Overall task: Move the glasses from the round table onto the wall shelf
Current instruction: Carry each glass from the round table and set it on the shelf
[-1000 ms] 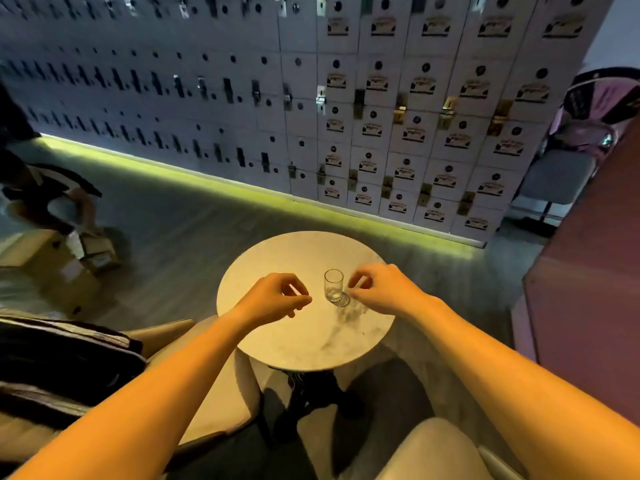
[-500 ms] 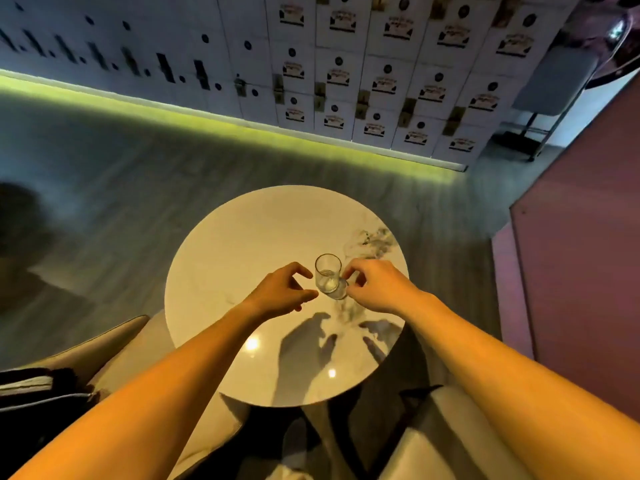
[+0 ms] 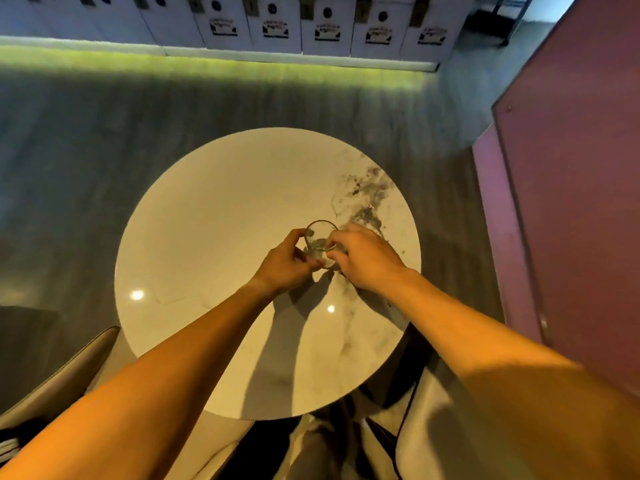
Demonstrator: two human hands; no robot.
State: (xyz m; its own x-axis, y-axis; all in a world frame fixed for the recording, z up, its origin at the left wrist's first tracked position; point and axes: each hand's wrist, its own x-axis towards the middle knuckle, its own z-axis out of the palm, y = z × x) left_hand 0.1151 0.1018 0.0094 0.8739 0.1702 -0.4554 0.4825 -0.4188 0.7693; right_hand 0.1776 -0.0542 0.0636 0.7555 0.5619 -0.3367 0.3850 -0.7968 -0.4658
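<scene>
White marble round table (image 3: 214, 237) is standing on grey flooring; left hand (image 3: 282, 263) and right hand (image 3: 363, 259) are both closing fingers around the clear glass (image 3: 320, 242), which is sitting right of the table's centre.

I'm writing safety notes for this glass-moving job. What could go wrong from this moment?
1. The clear glass is pinched by fingers of both the left hand and right hand; an uneven lift could tip it.
2. It looks to hold some liquid, which might spill onto the round table.
3. Dim lighting makes the transparent rim hard to see.
</scene>
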